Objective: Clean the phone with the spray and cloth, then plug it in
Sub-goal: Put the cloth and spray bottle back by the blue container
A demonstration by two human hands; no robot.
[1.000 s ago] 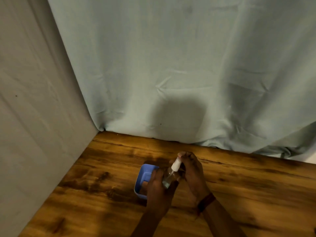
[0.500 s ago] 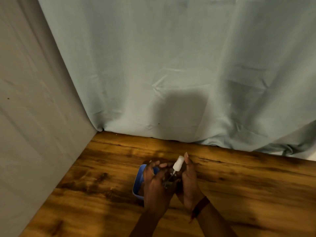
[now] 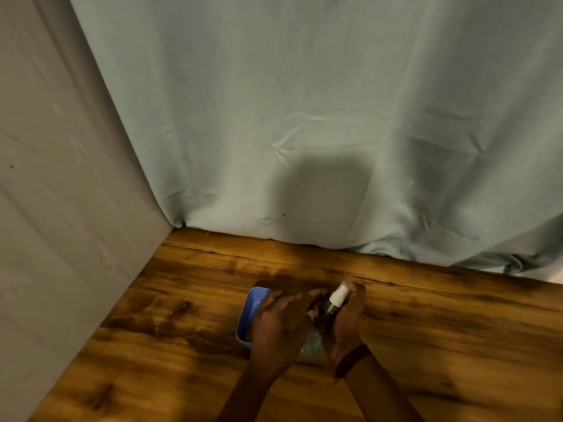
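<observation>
A small clear spray bottle with a white nozzle stands tilted between my two hands, low in the middle of the view. My right hand cups it from the right, with a fingertip beside the nozzle. My left hand lies close against the bottle's left side, fingers stretched forward over a blue tray. What lies under the left palm is hidden. Neither phone nor cloth shows.
The wooden table meets a grey wall on the left and a pale blue-green curtain at the back. The curtain's hem bunches on the table at the far right.
Both hands and the bottle have shifted slightly right and nearer. My left fingers have stretched out flat, and my right hand has wrapped round the bottle instead of touching only the nozzle.
</observation>
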